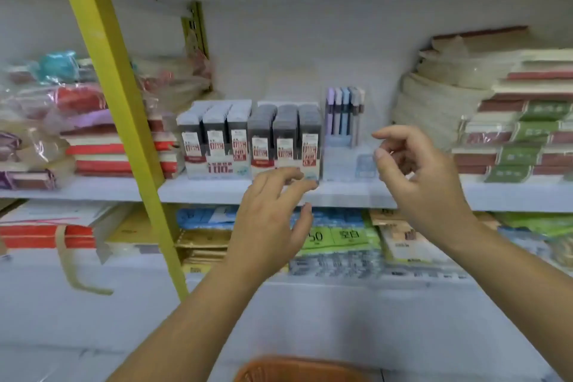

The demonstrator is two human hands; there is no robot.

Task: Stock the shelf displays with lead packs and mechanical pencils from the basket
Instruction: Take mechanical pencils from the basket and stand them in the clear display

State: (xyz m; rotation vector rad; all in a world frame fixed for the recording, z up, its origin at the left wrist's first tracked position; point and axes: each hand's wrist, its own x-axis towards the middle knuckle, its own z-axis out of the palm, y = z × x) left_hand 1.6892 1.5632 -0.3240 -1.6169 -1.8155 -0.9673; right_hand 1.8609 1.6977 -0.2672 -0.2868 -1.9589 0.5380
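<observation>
Two display boxes of lead packs stand side by side on the white shelf (341,192): a left lead box (215,139) with pale-topped packs and a right lead box (285,139) with grey-topped packs. To their right a clear display (344,116) holds several pastel mechanical pencils upright at its back. My left hand (269,226) hovers with relaxed fingers at the front lower corner of the right lead box. My right hand (415,177) is raised in front of the clear display, fingers loosely curled, holding nothing. The orange basket (297,370) peeks in at the bottom edge.
A yellow upright post (117,121) slants across the left of the shelf. Wrapped notebooks (93,146) are stacked at left, and book stacks (511,139) at right. Paper packs (338,239) fill the shelf below.
</observation>
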